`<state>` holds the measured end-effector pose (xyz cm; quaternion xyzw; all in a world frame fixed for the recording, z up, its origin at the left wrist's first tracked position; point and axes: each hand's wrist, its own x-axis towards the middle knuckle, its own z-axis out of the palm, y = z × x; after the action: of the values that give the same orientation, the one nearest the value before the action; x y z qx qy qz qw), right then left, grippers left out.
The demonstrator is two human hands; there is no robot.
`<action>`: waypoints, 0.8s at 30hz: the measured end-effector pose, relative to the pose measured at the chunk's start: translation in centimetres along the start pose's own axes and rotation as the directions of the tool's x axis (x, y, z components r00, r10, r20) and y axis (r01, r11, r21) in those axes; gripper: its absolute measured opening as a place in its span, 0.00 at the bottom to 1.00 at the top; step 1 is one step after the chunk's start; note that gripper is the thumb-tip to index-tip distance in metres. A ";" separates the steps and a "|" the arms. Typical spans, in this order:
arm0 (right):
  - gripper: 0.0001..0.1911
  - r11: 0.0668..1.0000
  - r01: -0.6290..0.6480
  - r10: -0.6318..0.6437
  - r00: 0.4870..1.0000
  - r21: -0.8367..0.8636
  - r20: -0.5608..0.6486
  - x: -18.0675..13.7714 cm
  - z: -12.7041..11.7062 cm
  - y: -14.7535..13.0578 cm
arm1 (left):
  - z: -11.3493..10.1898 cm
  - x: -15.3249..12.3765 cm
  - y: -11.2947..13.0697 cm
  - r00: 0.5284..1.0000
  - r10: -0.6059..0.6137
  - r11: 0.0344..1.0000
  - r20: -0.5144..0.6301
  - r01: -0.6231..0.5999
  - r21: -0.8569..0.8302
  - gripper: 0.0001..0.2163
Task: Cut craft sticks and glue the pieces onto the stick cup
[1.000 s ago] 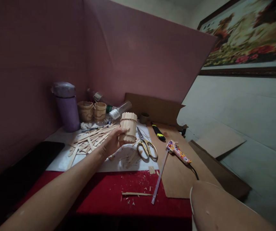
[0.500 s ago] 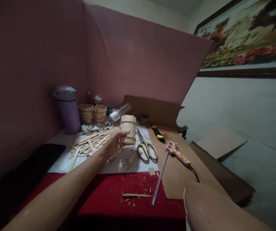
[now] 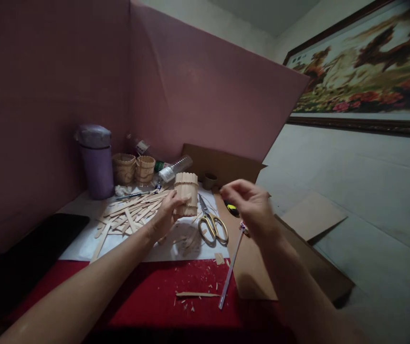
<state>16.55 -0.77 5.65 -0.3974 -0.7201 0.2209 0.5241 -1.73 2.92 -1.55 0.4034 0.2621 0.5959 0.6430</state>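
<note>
My left hand grips a small barrel-shaped cup made of craft sticks, held upright just above the white sheet. My right hand hovers to the right of it, fingers loosely curled and apart, holding nothing, above a yellow-and-black utility knife and the mostly hidden flower-patterned glue gun. Gold-handled scissors lie between the two hands. A heap of loose craft sticks lies left of the cup.
Two finished stick cups, a purple flask and plastic bottles stand at the back by the pink partition. A glue stick and a stick scrap lie on the red cloth. Brown cardboard lies right, a black slab left.
My right hand has risen from out of view at the lower right to hover beside the stick cup, covering the glue gun. The left hand holds the cup much as before.
</note>
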 end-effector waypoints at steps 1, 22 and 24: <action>0.11 1.000 -0.027 0.027 1.000 -0.002 0.013 0.0 0.7 0.5 | 0.0 0.0 -0.1 1.000 0.009 1.000 -0.002 -0.009 0.022 0.22; 0.14 0.961 -0.235 0.246 0.967 0.148 -0.059 0.0 7.1 5.8 | -1.1 1.0 -1.2 0.999 0.029 0.985 0.020 -0.032 0.171 0.17; 0.14 0.954 -0.253 0.264 0.963 0.159 -0.053 -0.1 7.1 5.7 | -1.1 0.9 -1.1 1.000 0.005 0.984 0.027 -0.010 0.176 0.18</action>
<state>11.87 3.17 -1.14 -0.4552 -0.6235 0.3264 0.5454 -1.86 4.05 -2.89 0.4677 0.3038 0.5674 0.6059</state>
